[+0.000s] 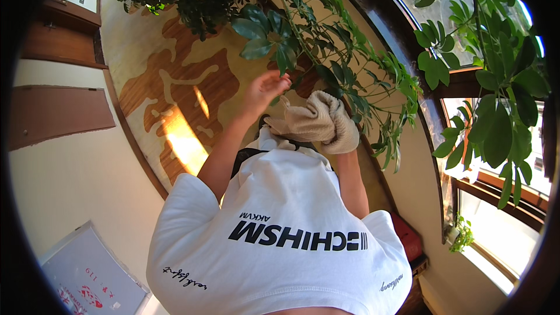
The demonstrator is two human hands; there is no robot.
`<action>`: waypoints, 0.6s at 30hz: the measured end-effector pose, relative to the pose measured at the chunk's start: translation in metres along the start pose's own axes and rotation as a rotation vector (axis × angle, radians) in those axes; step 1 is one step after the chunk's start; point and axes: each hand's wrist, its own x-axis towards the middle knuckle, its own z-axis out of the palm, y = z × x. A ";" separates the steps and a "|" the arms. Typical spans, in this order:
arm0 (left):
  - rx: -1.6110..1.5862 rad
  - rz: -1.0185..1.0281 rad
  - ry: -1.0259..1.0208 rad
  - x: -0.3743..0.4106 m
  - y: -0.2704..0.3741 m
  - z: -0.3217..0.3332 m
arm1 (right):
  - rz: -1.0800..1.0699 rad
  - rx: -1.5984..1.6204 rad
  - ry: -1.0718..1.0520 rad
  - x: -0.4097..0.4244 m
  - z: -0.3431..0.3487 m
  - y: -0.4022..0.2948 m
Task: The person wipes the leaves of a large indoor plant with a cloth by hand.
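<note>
My left hand [267, 89] is raised in front of me, bare, with its fingers curled at the lower leaves of a schefflera [258, 30]. Whether a leaf is pinched between them I cannot tell. A beige textured cloth [321, 118] is wrapped around my right hand and hides it. Its loose folds hang toward the left, below my left hand. Bare skin shows again at my right forearm [353, 179]. Leafy stems [363, 92] of the plant spread just beyond and to the right of the cloth.
Dark-framed windows [474, 83] line the right side, with large leaves [498, 135] in front of them. A small potted plant [461, 234] stands on the sill. Brown-patterned flooring [183, 78] runs ahead. Behind my right side is a red box [407, 236]. A hydrant cabinet panel [94, 271] is at left.
</note>
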 end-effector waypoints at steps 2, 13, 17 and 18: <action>0.000 0.038 0.147 0.017 -0.019 -0.020 | 0.170 0.203 0.001 -0.014 0.002 0.008; -0.045 -0.168 -0.160 0.056 -0.053 -0.018 | 0.815 1.596 0.437 -0.004 0.006 -0.001; -0.555 -0.113 -0.239 0.059 -0.030 -0.004 | 0.658 1.329 0.457 0.004 0.010 -0.008; -0.673 -0.151 -0.240 0.057 -0.018 -0.001 | 0.665 1.407 0.413 0.013 0.008 -0.014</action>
